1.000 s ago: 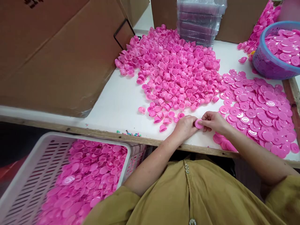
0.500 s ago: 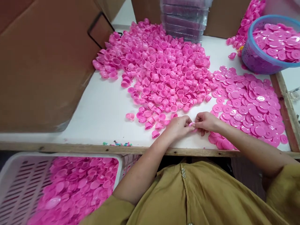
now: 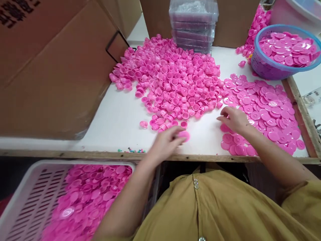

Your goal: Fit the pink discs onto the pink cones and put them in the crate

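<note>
My left hand (image 3: 165, 143) is over the front of the table and slightly blurred. Its thumb and fingers pinch the edge of a small pink toy saucer (image 3: 185, 136). Just behind that hand spreads a big heap of pink toy cups (image 3: 175, 80). My right hand (image 3: 233, 119) hovers at the left edge of a heap of flat pink saucers (image 3: 265, 113). Its fingers are bent and a little apart, with nothing visible between them.
A large cardboard box (image 3: 50, 77) stands on the left. Wrapped clear packs (image 3: 193, 28) are stacked behind the cups. A blue basket (image 3: 267, 63) of saucers is at the back right. Below the wooden table edge (image 3: 200, 158), a white crate (image 3: 32, 187) holds pink pieces.
My hands were together over a small pink piece and are now apart. My left hand has moved left with a saucer; my right hand has shifted right toward the saucer heap. The view has shifted slightly.
</note>
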Motion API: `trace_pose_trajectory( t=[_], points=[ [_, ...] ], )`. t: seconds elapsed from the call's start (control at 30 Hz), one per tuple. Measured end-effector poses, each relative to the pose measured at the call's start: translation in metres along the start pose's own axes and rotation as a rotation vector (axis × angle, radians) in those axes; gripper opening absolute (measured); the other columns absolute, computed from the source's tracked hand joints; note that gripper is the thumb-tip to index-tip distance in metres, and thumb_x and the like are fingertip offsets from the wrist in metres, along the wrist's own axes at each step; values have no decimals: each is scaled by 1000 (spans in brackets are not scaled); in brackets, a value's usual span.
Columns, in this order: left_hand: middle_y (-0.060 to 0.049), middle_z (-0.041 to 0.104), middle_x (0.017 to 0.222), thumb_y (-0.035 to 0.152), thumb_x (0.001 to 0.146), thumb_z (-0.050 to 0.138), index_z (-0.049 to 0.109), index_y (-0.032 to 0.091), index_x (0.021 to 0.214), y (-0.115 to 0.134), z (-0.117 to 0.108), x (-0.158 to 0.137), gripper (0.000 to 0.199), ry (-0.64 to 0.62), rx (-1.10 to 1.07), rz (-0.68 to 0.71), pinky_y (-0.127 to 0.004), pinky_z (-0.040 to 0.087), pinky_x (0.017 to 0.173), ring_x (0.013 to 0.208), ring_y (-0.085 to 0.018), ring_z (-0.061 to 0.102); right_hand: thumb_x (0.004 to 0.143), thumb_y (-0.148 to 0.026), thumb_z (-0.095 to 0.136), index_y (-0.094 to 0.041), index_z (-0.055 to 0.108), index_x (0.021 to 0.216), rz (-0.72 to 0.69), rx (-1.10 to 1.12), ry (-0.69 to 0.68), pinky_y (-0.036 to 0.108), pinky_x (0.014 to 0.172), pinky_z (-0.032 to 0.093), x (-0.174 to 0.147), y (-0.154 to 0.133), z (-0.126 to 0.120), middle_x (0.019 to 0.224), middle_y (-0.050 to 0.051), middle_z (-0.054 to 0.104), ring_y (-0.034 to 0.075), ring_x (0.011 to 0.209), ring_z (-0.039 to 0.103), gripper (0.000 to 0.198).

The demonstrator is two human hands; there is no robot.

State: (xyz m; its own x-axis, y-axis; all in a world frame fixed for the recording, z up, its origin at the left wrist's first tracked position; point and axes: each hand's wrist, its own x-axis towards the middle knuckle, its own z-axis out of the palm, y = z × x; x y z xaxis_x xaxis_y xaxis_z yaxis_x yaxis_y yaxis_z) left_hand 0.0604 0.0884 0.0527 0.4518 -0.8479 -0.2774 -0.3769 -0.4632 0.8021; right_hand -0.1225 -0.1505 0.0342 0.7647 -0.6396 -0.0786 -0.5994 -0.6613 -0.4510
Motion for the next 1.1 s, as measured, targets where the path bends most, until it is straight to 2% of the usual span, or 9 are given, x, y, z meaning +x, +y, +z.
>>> trace_pose_trajectory(
  t=[0.07, 0.13, 0.23, 0.37, 0.5, 0.63, 0.8, 0.9, 1.1],
  points=[
    [2, 72, 86, 53, 76, 58, 67, 30, 99, -29, -55, -44, 34, 116, 209, -136, -32, 48, 67, 74, -21, 65, 83, -38, 67, -17, 68, 101, -90, -227, 123, 33, 61, 46, 0, 20, -7, 103, 14, 62, 26, 84, 62, 28],
    [7, 69, 71, 59, 71, 60, 69, 36, 89, -60, -104, -87, 31, 182, 481, -408, -35, 47, 68, 71, -23, 63, 83, -37, 65, -15, 70, 103, -157, -330, 120, 35, 65, 45, 0, 36, -6, 100, 15, 60, 28, 87, 60, 30],
    [7, 60, 57, 56, 69, 61, 69, 38, 85, -89, -133, -122, 26, 313, 724, -621, -38, 47, 72, 69, -25, 61, 90, -34, 54, -13, 72, 96, -219, -397, 93, 34, 66, 42, 0, 43, 2, 89, 14, 60, 26, 83, 58, 28],
    [-2, 69, 87, 53, 81, 49, 71, 28, 96, -60, -80, -78, 36, 552, 712, -281, -37, 49, 83, 83, -24, 63, 95, -30, 41, -13, 71, 90, -201, -511, 119, 32, 61, 36, 0, 36, 8, 86, 14, 62, 24, 77, 57, 36],
    [-10, 71, 92, 50, 92, 38, 71, 19, 96, 5, -5, 8, 46, 341, 696, -103, -35, 50, 80, 89, -25, 65, 95, -28, 42, -14, 69, 92, -123, -411, 171, 30, 54, 31, 0, 28, 3, 90, 13, 66, 22, 69, 57, 31],
    [-15, 72, 88, 50, 93, 42, 71, 13, 101, 32, 31, 61, 48, 190, 862, -73, -38, 51, 74, 88, -30, 68, 91, -28, 48, -18, 66, 85, -127, -5, 219, 30, 60, 41, -4, 18, 2, 80, 8, 69, 20, 69, 61, 22],
    [-16, 71, 85, 21, 87, 46, 72, 12, 99, 24, 35, 66, 30, 55, 989, -29, -40, 51, 73, 89, -32, 68, 88, -32, 53, -19, 65, 85, -48, 428, 124, 29, 60, 47, -9, 4, 15, 72, 3, 69, 17, 64, 65, 18],
    [-16, 71, 88, 19, 84, 48, 70, 12, 99, 24, 36, 55, 27, 39, 966, 22, -39, 50, 73, 86, -30, 67, 87, -36, 55, -19, 65, 86, 29, 593, 59, 27, 55, 47, -8, 5, 23, 65, 2, 66, 17, 59, 65, 20],
    [-4, 69, 92, 20, 82, 58, 64, 18, 107, 14, 61, 43, 25, 115, 434, 282, -28, 49, 76, 82, -17, 62, 73, -47, 74, -17, 60, 83, 155, 971, -152, 25, 52, 52, -9, 7, 22, 62, 2, 67, 15, 56, 65, 34]
  ],
)
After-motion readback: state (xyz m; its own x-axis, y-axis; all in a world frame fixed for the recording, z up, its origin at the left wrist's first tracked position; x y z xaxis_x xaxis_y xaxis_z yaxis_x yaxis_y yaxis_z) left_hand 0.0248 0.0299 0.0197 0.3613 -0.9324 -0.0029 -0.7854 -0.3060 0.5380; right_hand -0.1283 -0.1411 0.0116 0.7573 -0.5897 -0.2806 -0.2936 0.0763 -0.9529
